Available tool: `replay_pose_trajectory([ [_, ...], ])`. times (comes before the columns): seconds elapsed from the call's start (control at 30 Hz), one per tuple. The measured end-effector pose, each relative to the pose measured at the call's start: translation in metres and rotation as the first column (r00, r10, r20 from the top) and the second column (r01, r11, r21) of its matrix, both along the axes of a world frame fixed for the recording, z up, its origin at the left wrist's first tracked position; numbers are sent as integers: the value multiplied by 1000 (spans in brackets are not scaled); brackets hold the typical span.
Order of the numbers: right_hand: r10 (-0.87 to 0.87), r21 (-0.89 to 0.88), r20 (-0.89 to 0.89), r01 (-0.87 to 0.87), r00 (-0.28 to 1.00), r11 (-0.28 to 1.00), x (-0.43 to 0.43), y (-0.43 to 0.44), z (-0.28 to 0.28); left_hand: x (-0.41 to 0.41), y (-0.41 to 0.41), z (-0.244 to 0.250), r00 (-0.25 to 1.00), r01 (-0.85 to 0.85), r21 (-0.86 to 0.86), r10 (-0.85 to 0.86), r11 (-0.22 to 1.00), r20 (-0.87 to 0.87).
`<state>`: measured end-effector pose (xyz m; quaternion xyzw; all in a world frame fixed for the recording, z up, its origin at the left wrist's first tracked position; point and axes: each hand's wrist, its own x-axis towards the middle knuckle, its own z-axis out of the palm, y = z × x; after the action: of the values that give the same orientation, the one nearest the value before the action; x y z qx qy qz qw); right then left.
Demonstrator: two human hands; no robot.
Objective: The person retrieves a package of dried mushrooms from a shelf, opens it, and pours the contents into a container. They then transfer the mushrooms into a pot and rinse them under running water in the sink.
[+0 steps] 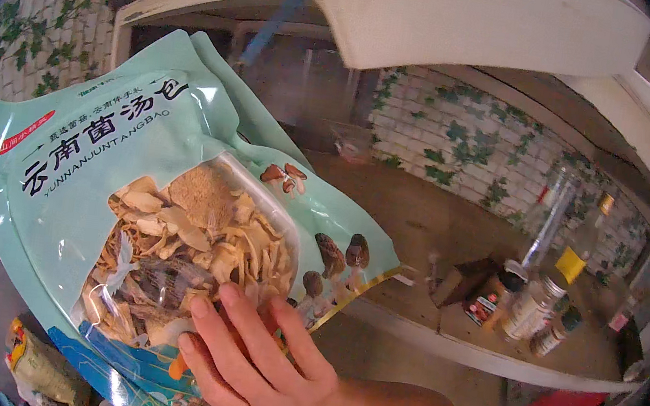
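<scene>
A large pale-green plastic pouch of dried mushrooms fills the left and middle of the view, tilted and close to me. Through its clear window, sliced pale mushrooms and darker ones show. The front bears writing and printed mushrooms. My right hand lies across the lower part of the window, its back towards me. Several fingers are spread and touch the film without visibly pinching it. My left hand is out of view; whatever supports the pouch is hidden.
A brown counter lies beyond the pouch. Glass bottles and seasoning jars stand at its right. A white hood-like panel hangs overhead. Another printed packet is at lower left. Ivy-patterned brick covering lines the wall.
</scene>
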<state>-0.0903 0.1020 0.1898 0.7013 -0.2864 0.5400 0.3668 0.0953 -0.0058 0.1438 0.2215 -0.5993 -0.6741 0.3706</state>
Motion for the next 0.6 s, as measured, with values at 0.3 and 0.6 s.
replay_pose_trajectory([
  [0.3,-14,-22,25,14,1000,1000,-3,5,6,11,4,-5,999,-33,8,33,999,9],
  [0.6,35,6,-2,-35,999,999,-2,8,6,10,6,-4,999,-47,21,47,999,2],
])
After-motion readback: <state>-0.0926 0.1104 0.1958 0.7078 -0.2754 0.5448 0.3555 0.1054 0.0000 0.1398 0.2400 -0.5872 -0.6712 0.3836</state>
